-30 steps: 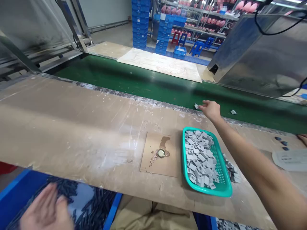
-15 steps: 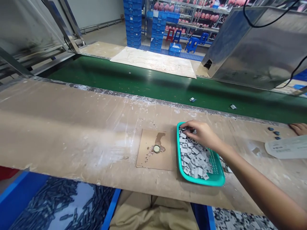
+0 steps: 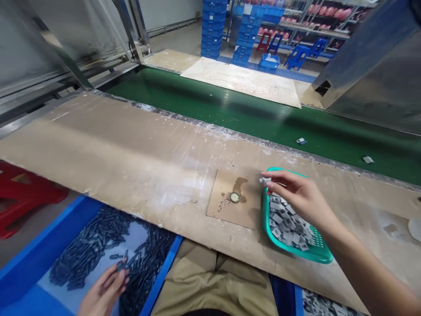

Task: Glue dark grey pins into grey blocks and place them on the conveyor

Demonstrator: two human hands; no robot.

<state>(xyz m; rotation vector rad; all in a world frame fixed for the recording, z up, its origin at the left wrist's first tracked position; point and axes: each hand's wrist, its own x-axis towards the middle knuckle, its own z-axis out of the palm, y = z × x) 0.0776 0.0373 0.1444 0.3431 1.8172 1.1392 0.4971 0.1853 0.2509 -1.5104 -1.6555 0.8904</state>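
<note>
My right hand (image 3: 304, 199) pinches a small light-grey plastic piece (image 3: 264, 180) between thumb and fingers, just over the rim of the green basket (image 3: 267, 224). Inside the basket lies a heap of similar grey pieces (image 3: 287, 224). Down at the lower left, my left hand (image 3: 107, 287) reaches into a blue bin (image 3: 70, 221) of dark, slim plastic parts (image 3: 77, 259). Its fingertips are closed on one dark plastic part (image 3: 122, 263). Left of the basket, a round cap-like disc (image 3: 234, 197) rests on a cardboard square (image 3: 220, 206) with wet brown stains.
A green conveyor belt (image 3: 197, 103) runs behind the worktable (image 3: 138, 153), carrying two small pieces (image 3: 301, 141). A red stool (image 3: 29, 197) stands at the left. More grey pieces (image 3: 325, 305) fill a bin below the table, right of my lap.
My right hand has lifted a grey piece out of the basket. My left hand has come into view in the bin of dark parts. The view has shifted leftward.
</note>
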